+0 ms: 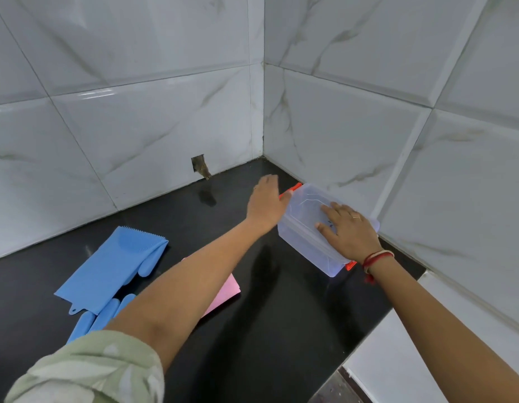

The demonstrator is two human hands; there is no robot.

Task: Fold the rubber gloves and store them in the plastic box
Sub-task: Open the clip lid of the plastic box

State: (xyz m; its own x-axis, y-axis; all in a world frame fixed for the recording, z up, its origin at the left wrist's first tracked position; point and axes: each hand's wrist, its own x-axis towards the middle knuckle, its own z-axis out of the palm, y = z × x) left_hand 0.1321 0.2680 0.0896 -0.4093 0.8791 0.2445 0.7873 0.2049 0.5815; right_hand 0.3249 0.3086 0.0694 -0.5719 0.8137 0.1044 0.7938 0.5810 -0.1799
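Observation:
A clear plastic box (303,242) with a clear lid and orange latches stands on the black counter, close to the right wall. My right hand (348,231) lies flat on the lid, fingers spread. My left hand (267,202) is at the box's far end, thumb at the orange latch (291,189). A blue rubber glove (113,266) lies flat at the left, bristled palm up. Blue fingers of a second glove (98,315) poke out beside my left arm. A pink glove (225,292) is mostly hidden under that arm.
The black counter (267,330) sits in a corner of white marble-look tiled walls. A small hole (200,166) is cut in the back wall tile. A white ledge (397,359) borders the counter at the lower right.

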